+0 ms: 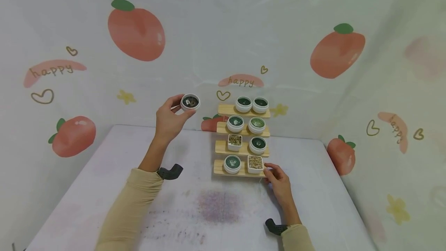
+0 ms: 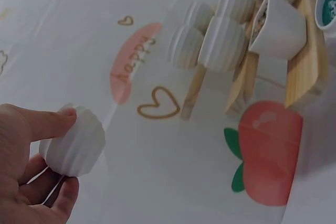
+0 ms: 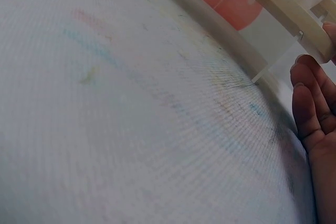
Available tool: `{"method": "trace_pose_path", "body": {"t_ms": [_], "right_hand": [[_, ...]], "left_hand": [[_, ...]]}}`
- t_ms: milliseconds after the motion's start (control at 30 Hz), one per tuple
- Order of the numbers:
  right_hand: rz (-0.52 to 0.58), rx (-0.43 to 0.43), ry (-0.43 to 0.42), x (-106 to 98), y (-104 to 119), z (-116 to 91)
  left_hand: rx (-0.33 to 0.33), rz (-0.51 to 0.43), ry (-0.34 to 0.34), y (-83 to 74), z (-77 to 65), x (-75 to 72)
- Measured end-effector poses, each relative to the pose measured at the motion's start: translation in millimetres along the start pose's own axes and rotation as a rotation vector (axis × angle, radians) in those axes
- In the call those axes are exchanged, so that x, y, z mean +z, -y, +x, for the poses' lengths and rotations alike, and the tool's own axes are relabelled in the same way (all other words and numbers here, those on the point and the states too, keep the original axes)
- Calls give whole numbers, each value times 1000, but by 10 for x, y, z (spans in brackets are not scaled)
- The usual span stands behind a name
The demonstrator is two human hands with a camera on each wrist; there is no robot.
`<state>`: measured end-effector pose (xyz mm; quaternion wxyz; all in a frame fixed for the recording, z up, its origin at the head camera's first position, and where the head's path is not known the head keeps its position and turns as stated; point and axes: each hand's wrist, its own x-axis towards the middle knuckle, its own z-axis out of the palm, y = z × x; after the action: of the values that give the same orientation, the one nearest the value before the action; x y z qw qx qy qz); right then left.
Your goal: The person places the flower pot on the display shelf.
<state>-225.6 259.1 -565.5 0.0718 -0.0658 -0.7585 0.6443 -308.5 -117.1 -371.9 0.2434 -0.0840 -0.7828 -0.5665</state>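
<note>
My left hand holds a small round white pot up in the air, left of a tiered wooden stand. Dark contents with a pale patch show in its top. In the left wrist view the pot has ribbed sides, with the thumb on one side and fingers under the other. My right hand grips the right end of the stand's lowest board, beside a square white pot of grainy tan bits. From the right wrist view, a fingertip lies at the board end, other fingers below it.
Several more white pots stand in pairs on the stand's boards, among them a round one with light green contents and a square grainy one. A white cloth with stains covers the table. A printed curtain hangs behind.
</note>
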Motion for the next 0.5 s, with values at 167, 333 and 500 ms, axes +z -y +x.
{"method": "trace_pose_path", "body": {"t_ms": [167,333,500], "right_hand": [[-7,-10,-3,2,-5,-1],[6,9,7,-1,3,2],[15,47,16,-11,69,-12]], "left_hand": [[42,-16,17,-55,38,176],[72,-33,22,-71,90,329],[68,-41,35,-102,152,498]]}}
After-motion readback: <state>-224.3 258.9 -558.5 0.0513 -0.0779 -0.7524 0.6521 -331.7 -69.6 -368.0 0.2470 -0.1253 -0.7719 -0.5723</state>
